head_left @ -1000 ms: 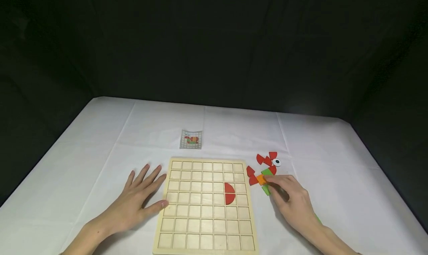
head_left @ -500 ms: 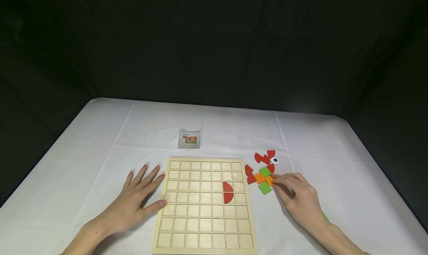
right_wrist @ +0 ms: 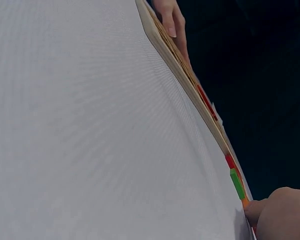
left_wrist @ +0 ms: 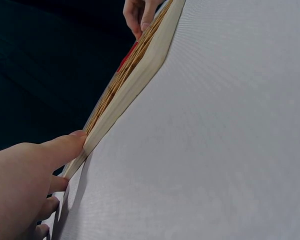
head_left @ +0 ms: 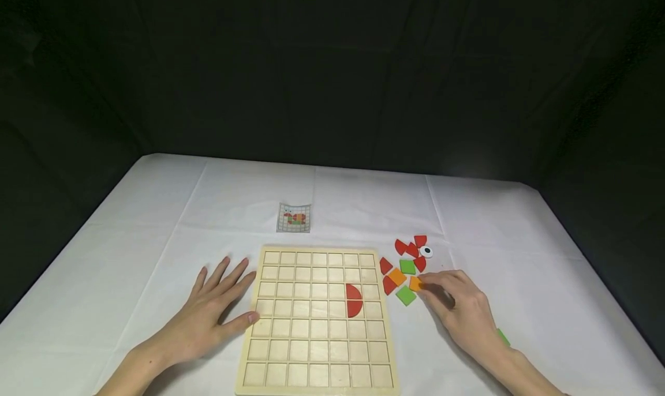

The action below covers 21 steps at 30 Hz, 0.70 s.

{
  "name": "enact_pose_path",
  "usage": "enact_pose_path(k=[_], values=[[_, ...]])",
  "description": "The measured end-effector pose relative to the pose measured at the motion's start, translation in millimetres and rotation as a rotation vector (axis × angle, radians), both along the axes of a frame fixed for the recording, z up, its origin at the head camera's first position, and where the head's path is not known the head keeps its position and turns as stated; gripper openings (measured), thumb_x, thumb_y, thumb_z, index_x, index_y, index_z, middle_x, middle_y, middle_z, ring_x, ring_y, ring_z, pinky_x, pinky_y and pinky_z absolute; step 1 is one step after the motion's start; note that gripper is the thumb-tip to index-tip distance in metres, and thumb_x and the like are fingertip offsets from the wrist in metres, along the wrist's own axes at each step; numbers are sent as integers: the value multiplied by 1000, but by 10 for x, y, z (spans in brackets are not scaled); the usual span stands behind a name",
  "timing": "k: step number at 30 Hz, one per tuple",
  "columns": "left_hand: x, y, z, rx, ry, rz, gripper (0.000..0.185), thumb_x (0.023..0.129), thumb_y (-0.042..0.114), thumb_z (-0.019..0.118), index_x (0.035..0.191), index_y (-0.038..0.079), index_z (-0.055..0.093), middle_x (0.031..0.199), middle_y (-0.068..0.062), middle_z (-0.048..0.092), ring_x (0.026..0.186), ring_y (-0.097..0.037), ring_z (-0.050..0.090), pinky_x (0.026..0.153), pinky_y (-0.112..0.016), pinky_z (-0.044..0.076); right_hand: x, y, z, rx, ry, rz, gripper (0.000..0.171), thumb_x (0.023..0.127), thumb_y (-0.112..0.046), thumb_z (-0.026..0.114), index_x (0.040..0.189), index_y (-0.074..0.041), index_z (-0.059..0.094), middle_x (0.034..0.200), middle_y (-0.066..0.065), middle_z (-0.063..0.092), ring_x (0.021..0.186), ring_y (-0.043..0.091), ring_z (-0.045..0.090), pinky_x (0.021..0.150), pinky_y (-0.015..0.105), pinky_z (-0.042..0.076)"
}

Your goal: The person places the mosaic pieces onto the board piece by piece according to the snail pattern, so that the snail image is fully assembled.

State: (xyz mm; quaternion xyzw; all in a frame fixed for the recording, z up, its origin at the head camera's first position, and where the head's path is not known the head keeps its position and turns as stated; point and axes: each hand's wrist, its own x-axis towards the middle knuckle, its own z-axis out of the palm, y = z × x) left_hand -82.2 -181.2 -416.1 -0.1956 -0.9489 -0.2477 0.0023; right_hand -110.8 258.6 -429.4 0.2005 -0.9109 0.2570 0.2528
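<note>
A wooden grid board point(head_left: 317, 321) lies on the white tablecloth point(head_left: 156, 240). Two red quarter pieces point(head_left: 354, 301) in its cells form a half disc. My left hand point(head_left: 218, 306) rests flat on the cloth, its thumb touching the board's left edge point(left_wrist: 135, 75). My right hand point(head_left: 454, 303) lies to the right of the board, fingers bent, with fingertips touching an orange square point(head_left: 415, 283). In the right wrist view a fingertip point(right_wrist: 255, 210) meets that orange square point(right_wrist: 246, 202).
Loose pieces lie right of the board: red quarter pieces point(head_left: 407, 249), green squares point(head_left: 407, 266), another orange square point(head_left: 397, 276) and a round eye piece point(head_left: 426, 251). A small pattern card point(head_left: 294, 217) lies behind the board. A green piece point(head_left: 501, 336) shows by my right wrist.
The orange and green squares, overlapped a second ago, now lie spread apart under my right fingertips. The left hand and the board have not moved.
</note>
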Motion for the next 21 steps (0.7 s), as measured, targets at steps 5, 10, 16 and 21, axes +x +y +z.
enact_pose_path(k=[5,10,16,21], values=[[-1,3,1,-4,-8,-6,71,97,57,55,152,13,43,165,-6,25,154,-38,8,121,-61,-2,21,3,-12,-47,-20,-15,36,71,-2,88,104,-14,76,99,-4,73,94,9,58,78,1,46],[-4,12,13,-6,-11,-2,72,96,58,55,152,13,44,165,-5,26,154,-37,9,121,-61,-1,27,-34,-11,-105,9,31,40,70,2,88,105,-14,75,99,-5,73,96,5,58,79,3,46],[1,6,21,0,-11,-1,71,97,57,55,152,13,44,165,-6,26,154,-37,9,121,-61,-1,18,-151,-30,-108,23,143,38,71,1,87,104,-12,74,102,-5,72,100,7,60,89,4,45],[1,-3,10,1,-7,-5,71,97,56,55,152,13,44,165,-6,26,154,-38,9,122,-61,-2,22,-247,-40,-93,12,159,34,72,-1,87,101,-11,74,103,-3,73,101,10,61,92,3,43]])
